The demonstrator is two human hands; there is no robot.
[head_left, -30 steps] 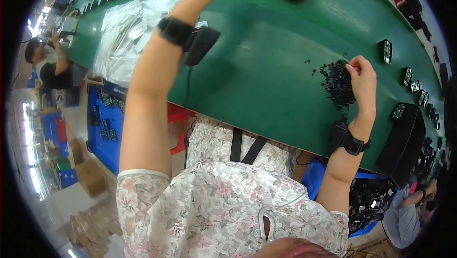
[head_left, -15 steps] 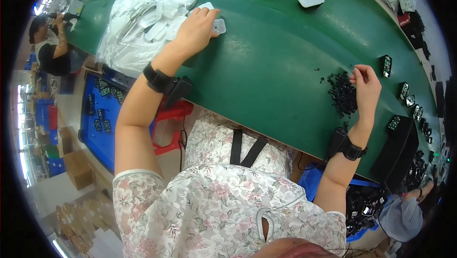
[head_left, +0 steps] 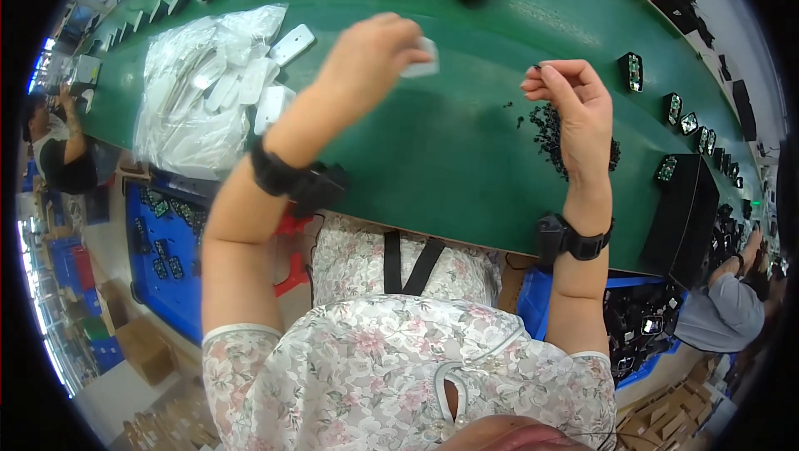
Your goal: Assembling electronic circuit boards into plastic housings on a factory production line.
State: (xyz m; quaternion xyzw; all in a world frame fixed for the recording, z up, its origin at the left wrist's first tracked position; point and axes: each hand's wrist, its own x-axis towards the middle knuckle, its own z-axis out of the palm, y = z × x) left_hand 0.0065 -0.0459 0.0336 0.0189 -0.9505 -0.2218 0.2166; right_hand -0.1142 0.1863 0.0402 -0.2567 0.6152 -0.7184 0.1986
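White flat plastic plate held by left hand, left of loose heap of small black parts; tiny black piece pinched by right hand near heap.

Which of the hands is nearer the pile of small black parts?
Right. The right hand is over the pile of small black parts, partly hiding it; the left hand is well off to its left.

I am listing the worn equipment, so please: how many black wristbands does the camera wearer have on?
2: the left wristband and the right wristband, one around each wrist.
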